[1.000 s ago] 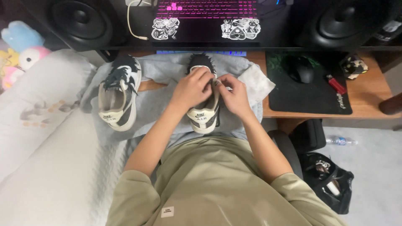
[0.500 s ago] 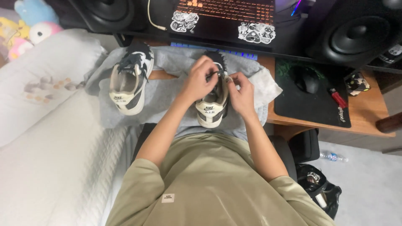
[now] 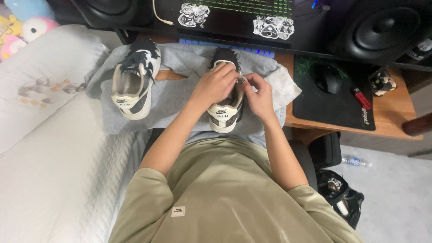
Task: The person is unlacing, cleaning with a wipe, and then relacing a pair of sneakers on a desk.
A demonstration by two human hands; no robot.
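1. Here, the near sneaker (image 3: pixel 225 108) is steadied on the grey cloth (image 3: pixel 175 96) by the left hand (image 3: pixel 215 84), fingers curled over it.
2. Its lace (image 3: pixel 241 80) is pinched by the right hand (image 3: pixel 260 95); slippage could be caused by a loose pinch.

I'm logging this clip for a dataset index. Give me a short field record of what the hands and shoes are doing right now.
left hand: on top of the near sneaker, at its lace area
right hand: pinching at the same spot beside the left hand
near sneaker: black and white, heel toward the person, on the grey cloth
other sneaker: lies apart to the left, untouched
grey cloth: spread over the desk edge
mouse: on a black mat, right
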